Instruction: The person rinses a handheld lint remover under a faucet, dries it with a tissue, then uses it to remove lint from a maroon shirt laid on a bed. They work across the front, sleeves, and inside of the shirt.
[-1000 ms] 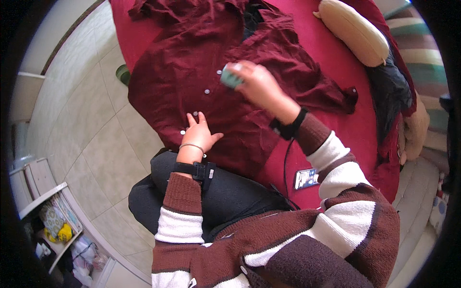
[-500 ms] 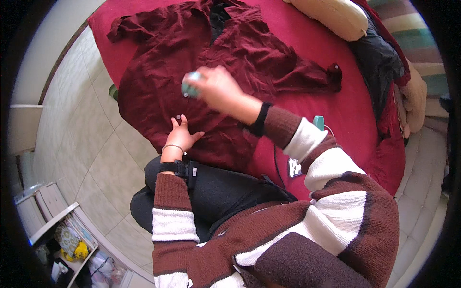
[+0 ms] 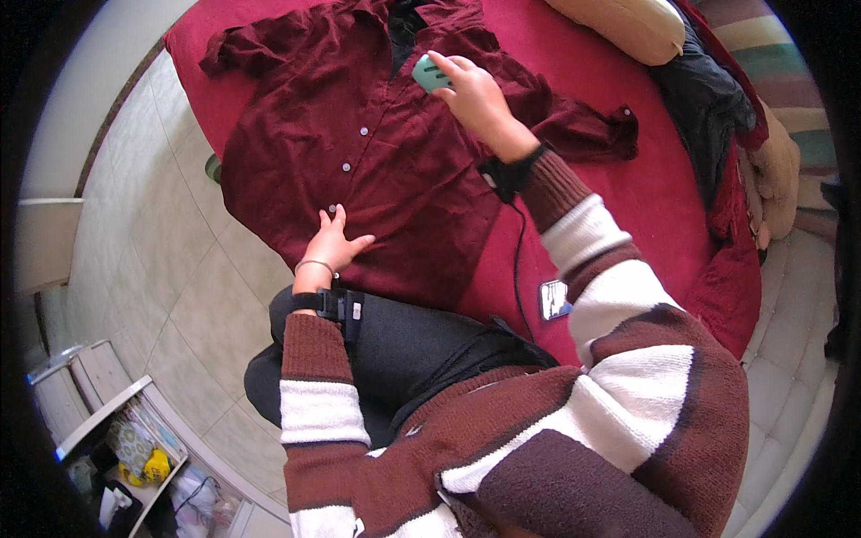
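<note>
A dark red button-up shirt (image 3: 296,152) lies spread out, its collar at the far end and its sleeves out to both sides. My left hand (image 3: 329,244) presses flat on its lower front, fingers spread, fingertips beside a pale button (image 3: 332,208). Further up the front, my right hand (image 3: 480,97) grips a small rounded mint-green hand tool (image 3: 431,75) with dark slots. This tool is over the shirt near the collar opening; whether it touches the cloth I cannot tell. Its underside is hidden.
Red bedding (image 3: 574,206) lies under the shirt. A phone-like device (image 3: 554,299) rests by my right elbow, near a black cable (image 3: 518,260) running from my right wrist. A beige cushion (image 3: 628,27) and dark clothing (image 3: 708,108) are at the far right. Tiled floor (image 3: 179,269) is on the left.
My right hand has moved the mint-green tool away from me and to the right, from mid-front toward the collar. Several buttons now show. The left hand has barely shifted.
</note>
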The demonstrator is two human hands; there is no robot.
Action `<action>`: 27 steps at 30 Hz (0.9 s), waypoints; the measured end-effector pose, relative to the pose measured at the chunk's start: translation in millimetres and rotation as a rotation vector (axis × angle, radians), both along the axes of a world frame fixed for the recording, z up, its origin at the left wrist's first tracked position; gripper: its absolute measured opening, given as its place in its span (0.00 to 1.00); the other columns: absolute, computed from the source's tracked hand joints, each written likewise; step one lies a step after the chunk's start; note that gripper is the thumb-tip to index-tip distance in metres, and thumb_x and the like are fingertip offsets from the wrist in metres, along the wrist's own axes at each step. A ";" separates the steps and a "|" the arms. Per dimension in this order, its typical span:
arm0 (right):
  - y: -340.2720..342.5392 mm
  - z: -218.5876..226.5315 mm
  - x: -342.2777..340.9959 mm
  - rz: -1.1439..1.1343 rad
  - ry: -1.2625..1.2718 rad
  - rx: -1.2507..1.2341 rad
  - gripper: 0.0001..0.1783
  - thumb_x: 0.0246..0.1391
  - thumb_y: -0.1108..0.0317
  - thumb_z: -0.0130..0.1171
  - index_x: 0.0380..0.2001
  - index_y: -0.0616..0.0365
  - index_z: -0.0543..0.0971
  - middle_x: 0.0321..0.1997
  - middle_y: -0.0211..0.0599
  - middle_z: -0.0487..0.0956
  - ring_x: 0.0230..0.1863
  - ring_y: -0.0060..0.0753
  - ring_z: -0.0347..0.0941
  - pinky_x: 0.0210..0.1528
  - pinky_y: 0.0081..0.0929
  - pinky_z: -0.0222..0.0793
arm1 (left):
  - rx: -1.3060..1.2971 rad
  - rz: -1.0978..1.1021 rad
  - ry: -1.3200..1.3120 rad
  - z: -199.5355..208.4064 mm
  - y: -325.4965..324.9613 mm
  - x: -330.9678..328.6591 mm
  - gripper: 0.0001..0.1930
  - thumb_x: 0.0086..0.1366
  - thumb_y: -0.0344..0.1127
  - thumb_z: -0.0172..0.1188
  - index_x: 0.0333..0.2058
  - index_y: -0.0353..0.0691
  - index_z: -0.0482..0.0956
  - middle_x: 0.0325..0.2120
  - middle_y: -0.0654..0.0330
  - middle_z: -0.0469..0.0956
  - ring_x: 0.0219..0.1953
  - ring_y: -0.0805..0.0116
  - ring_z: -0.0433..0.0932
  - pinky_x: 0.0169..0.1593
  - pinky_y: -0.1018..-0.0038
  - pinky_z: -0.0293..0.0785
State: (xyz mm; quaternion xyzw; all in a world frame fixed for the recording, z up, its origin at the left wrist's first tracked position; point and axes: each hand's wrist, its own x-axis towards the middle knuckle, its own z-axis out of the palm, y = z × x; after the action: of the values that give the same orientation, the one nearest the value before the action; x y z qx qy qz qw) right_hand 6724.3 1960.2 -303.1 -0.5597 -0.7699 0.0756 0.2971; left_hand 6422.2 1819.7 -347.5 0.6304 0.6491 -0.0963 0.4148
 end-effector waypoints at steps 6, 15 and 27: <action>-131.4 25.6 19.2 0.460 1.186 -0.911 0.37 0.65 0.65 0.58 0.72 0.55 0.55 0.63 0.38 0.72 0.62 0.29 0.69 0.62 0.31 0.67 | -0.032 0.000 0.018 0.0 3.2 0.9 0.57 0.56 0.60 0.68 0.72 0.38 0.43 0.72 0.38 0.37 0.70 0.43 0.56 0.69 0.64 0.60; -211.2 21.6 19.1 0.738 2.285 -1.398 0.37 0.71 0.43 0.36 0.72 0.55 0.53 0.71 0.56 0.61 0.67 0.54 0.66 0.66 0.49 0.67 | 0.047 -0.031 0.115 -4.0 0.5 -0.8 0.57 0.56 0.60 0.67 0.72 0.39 0.43 0.71 0.34 0.40 0.68 0.41 0.60 0.67 0.62 0.65; -229.2 20.3 23.7 0.791 2.299 -1.425 0.35 0.72 0.43 0.32 0.72 0.53 0.54 0.72 0.57 0.60 0.67 0.52 0.67 0.67 0.48 0.65 | 0.101 -0.052 0.145 -11.2 -0.4 -4.5 0.56 0.57 0.59 0.67 0.72 0.39 0.43 0.71 0.34 0.43 0.68 0.41 0.60 0.67 0.62 0.63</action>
State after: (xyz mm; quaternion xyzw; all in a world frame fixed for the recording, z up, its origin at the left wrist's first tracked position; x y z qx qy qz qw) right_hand 6748.0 1731.0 -282.8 0.0358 -0.0023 0.9293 0.3676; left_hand 6417.7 1819.3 -358.7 0.6583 0.6649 -0.1196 0.3320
